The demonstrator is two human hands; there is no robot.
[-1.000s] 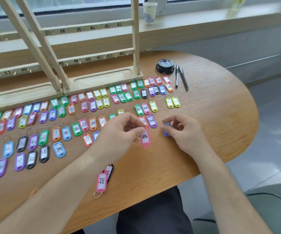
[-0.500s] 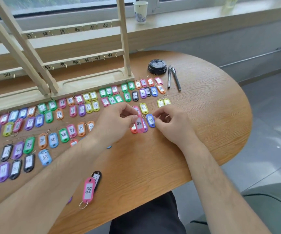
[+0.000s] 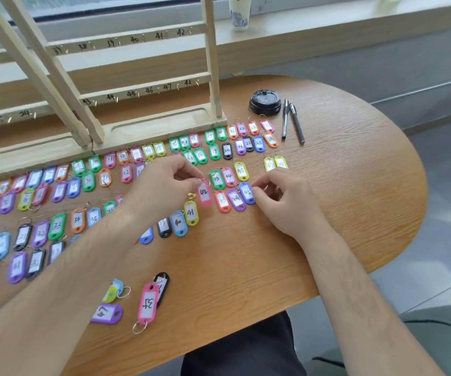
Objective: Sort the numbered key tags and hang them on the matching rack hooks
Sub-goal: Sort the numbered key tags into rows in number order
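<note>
Centrally, left hand (image 3: 164, 185) grip pinched the ring of pink tag 42 (image 3: 205, 195) at mid-frame, over the table (image 3: 327, 185). Right hand (image 3: 286, 202) grip pinched blue tag 45 (image 3: 247, 193), just right of it among the rows of tags. Rack (image 3: 164, 85) stood upper left, hooks numbered; pens (image 3: 296, 126) upper right.

We're looking at an oval wood-grain worktop (image 3: 354, 213). The rack base (image 3: 164, 126) sits along its far edge. Key tags (image 3: 56, 226) lie flat in mixed-colour rows from the left edge to mid-right. Blue tag 45 (image 3: 247, 192) ends the 43–44 row, with pink tag 42 (image 3: 205, 195) just left of that row. A black lid (image 3: 264, 102) and two pens (image 3: 296, 127) lie beyond the tags. Near the front edge we see pink tag 37 (image 3: 148, 303) overlapping a black tag (image 3: 162, 283), with purple tag 47 (image 3: 107, 313) beside them.
</note>
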